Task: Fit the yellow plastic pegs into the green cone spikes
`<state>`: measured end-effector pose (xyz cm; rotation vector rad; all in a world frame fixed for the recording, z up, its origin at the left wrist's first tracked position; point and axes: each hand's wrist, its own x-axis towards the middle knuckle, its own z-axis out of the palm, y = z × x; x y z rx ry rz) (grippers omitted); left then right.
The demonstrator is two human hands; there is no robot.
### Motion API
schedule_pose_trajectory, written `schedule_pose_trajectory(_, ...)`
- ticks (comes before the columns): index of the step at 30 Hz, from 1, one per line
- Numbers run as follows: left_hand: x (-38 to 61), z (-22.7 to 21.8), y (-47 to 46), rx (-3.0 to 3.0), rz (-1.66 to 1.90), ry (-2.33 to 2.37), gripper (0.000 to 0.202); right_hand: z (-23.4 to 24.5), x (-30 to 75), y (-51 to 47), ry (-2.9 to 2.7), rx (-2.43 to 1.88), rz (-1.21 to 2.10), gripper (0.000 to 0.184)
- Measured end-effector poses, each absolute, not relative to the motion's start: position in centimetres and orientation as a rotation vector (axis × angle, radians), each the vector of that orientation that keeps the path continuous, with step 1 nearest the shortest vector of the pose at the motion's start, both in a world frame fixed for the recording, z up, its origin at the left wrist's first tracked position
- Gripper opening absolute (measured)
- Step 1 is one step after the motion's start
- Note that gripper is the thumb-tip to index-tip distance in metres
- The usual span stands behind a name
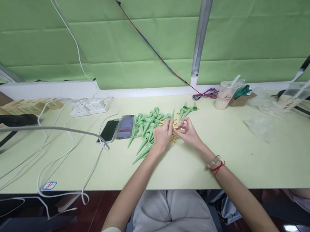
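Note:
A heap of green plastic spikes lies on the pale table, with several small yellow parts beside it. My left hand holds one green spike, its tip pointing up and away. My right hand pinches a small yellow part close against that spike. A few more green spikes lie just beyond my hands.
A phone lies left of the heap. White cables loop over the left side, leading to a power strip. A drink cup, a clear plastic bag and another cup stand at the right.

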<state>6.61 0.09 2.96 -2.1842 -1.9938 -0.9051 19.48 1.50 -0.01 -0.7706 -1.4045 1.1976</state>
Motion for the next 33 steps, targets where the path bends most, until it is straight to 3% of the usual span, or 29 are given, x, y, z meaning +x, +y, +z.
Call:
schedule_pose_trajectory(7,6.9,3.1,0.0,-2.323,-1.106,-2.06,0.041,-0.3,19.6,1.3,-1.547,-0.76,1.07,0.033)
schedule_pose_trajectory(15,7.3,3.0,0.2,-2.475,-1.559,-2.169,0.051,-0.9,20.5,1.2,-1.864,-0.824,0.346,0.013)
schedule_pose_trajectory(17,7.2,2.9,0.2,-2.467,-1.626,-2.119,0.05,-0.7,20.5,1.0,-1.795,-0.852,0.446,0.014)
schedule_pose_trajectory(20,7.0,2.9,0.1,-2.382,-1.632,-2.042,0.045,0.1,20.3,0.7,-1.645,-0.88,0.875,0.026)
schedule_pose_trajectory(24,6.8,2.9,0.1,-2.358,-1.447,-1.933,0.04,0.7,19.9,0.7,-1.399,-0.92,1.324,0.037)
schedule_pose_trajectory(33,7.1,2.2,-0.2,-2.346,-1.167,-1.899,0.043,0.0,19.7,0.7,-1.347,-0.89,1.426,0.036)
